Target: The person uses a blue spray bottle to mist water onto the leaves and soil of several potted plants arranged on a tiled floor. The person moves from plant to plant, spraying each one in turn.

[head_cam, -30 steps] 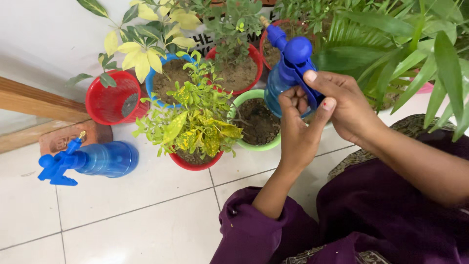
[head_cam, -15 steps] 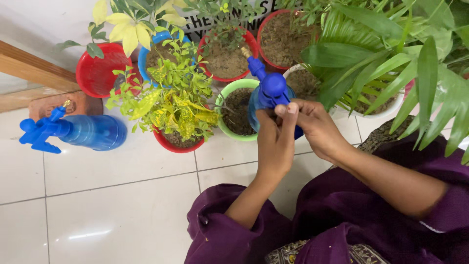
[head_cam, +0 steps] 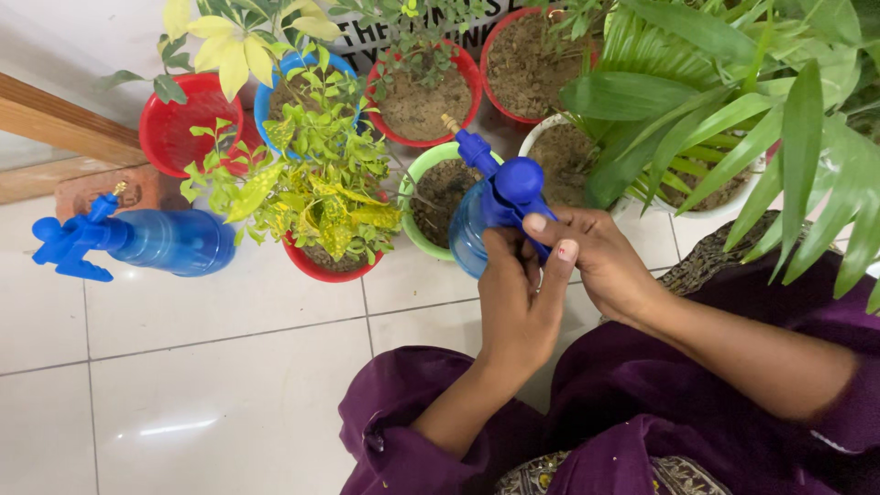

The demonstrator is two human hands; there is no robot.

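Nearest the camera lie the purple sleeves (head_cam: 440, 412) and lap of the person, who sits on the white tiled floor (head_cam: 211, 367). From there both forearms reach forward to one blue spray bottle (head_cam: 481, 220). The left hand (head_cam: 515, 302) is wrapped around the bottle's lower body from below, fingers curled on it, thumb raised along the right side. The right hand (head_cam: 600, 261) comes in from the right and closes its fingers on the dark blue pump head (head_cam: 513, 183) — a firm hold, not a loose touch. The bottle is tilted, its nozzle pointing up and to the left over the light green pot (head_cam: 414, 197) of bare soil.

Compared with half a second ago the hands and bottle sit in much the same place relative to the pots, with the same two-handed hold; a full second ago they were farther right and higher in the view, so the view has shifted and the bottle now lies closer to the green pot.

Well apart on the left, a second blue spray bottle (head_cam: 137, 243) lies on its side on the tiles, pump head to the left — unmoved beside the brick-coloured block (head_cam: 110, 192). Between the two bottles stands a red pot with a yellow-green leafy plant (head_cam: 321, 202). Behind it are an empty red pot (head_cam: 179, 128), a blue pot (head_cam: 307, 82) and two red pots of soil (head_cam: 422, 92). On the right, long palm leaves (head_cam: 761, 110) hang over a white pot (head_cam: 555, 137).
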